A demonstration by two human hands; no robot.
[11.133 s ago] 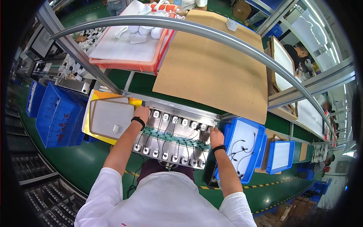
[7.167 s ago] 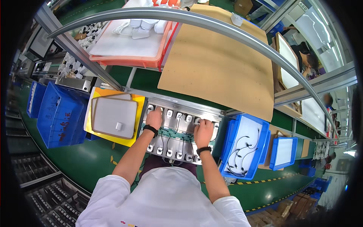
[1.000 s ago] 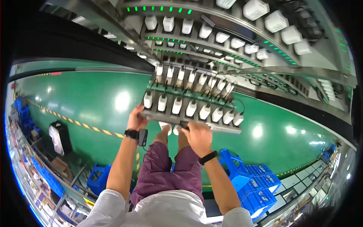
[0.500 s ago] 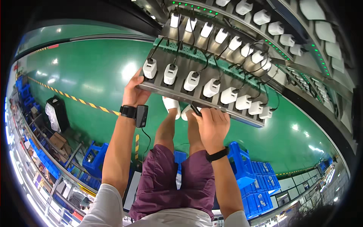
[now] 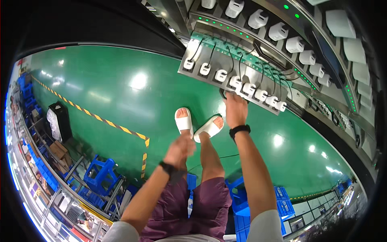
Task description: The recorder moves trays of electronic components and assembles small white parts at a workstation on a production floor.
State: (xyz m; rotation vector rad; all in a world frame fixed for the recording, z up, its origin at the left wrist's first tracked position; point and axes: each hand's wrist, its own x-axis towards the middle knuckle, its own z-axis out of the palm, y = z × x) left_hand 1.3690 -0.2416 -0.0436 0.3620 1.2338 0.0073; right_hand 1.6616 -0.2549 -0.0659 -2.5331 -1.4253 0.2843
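A metal tray (image 5: 252, 95) juts out of the rack at the upper right, with a row of white plug-in chargers (image 5: 221, 75) set along it. Black cables (image 5: 232, 60) run from the chargers to a green perforated strip (image 5: 221, 45) behind them. At the tray's front edge, my right hand (image 5: 236, 109) is closed around a dark handle (image 5: 223, 93), mostly hidden by the fingers. My left hand (image 5: 180, 150) is away from the tray, over my legs, and smeared by motion. Nothing can be made out in it.
Further rack shelves (image 5: 258, 34) with white chargers and green lights rise at the upper right. Blue stools (image 5: 100, 175) and carts stand at lower left, blue crates (image 5: 284, 201) at lower right. Yellow-black tape (image 5: 100, 117) marks the green floor.
The tray has moved away from me into the rack, and its back row of chargers is now hidden. My left hand has let go of the tray's left end and come back toward me.
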